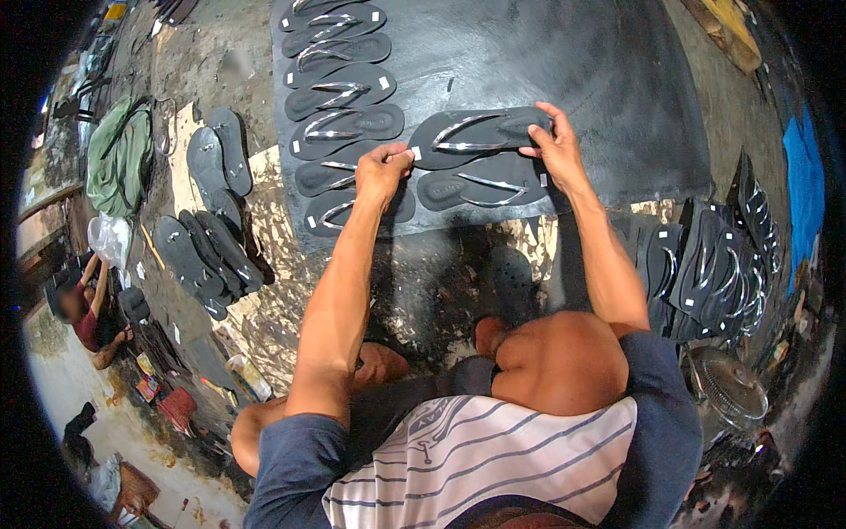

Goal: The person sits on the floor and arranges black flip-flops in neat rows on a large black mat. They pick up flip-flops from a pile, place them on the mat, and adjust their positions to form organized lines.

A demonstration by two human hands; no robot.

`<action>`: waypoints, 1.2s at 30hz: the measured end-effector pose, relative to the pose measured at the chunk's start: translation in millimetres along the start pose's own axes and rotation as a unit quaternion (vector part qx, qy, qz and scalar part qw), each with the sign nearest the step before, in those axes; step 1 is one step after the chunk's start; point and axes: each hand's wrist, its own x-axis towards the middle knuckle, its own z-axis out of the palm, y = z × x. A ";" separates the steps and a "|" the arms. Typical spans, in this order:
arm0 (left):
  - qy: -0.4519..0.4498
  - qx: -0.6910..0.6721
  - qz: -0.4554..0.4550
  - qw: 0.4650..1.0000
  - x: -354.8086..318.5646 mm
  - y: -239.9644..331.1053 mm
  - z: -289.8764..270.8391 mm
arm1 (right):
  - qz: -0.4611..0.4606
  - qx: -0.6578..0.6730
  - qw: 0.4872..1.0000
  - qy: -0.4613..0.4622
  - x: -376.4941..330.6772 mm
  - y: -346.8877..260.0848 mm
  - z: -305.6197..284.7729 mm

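A black flip-flop point(480, 145) with shiny silver straps lies sideways between my hands, over a dark sheet. At its left end, beside a small white sticker, my left hand point(382, 174) pinches the edge with thumb and forefinger. The right end sits in the grip of my right hand point(559, 152), thumb on top and fingers around the edge. Just below it is a second flip-flop point(480, 189) with the same straps, pointing the other way. To the left, a column of similar flip-flops point(348, 86) runs up the sheet; my left hand partly covers the lower ones.
The dark sheet point(564, 53) spreads on the ground. Strapless soles point(207, 256) lie at left, near a green cloth point(121, 154). More strapped flip-flops point(705, 269) are stacked at right, above a fan point(730, 385). Another person point(84, 304) is at the far left.
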 end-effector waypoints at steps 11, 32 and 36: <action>0.037 0.321 0.111 0.940 19.0 -10.0 4.2 | -0.101 -0.536 0.838 0.017 8.6 -6.8 -16.1; 0.620 0.430 0.161 0.636 -45.4 -13.6 -339.6 | -0.324 -0.503 0.799 0.053 55.4 49.6 -2.9; 0.528 0.356 -0.082 0.767 -95.9 -14.4 -451.5 | -0.316 -0.492 0.809 0.066 71.8 52.6 -9.2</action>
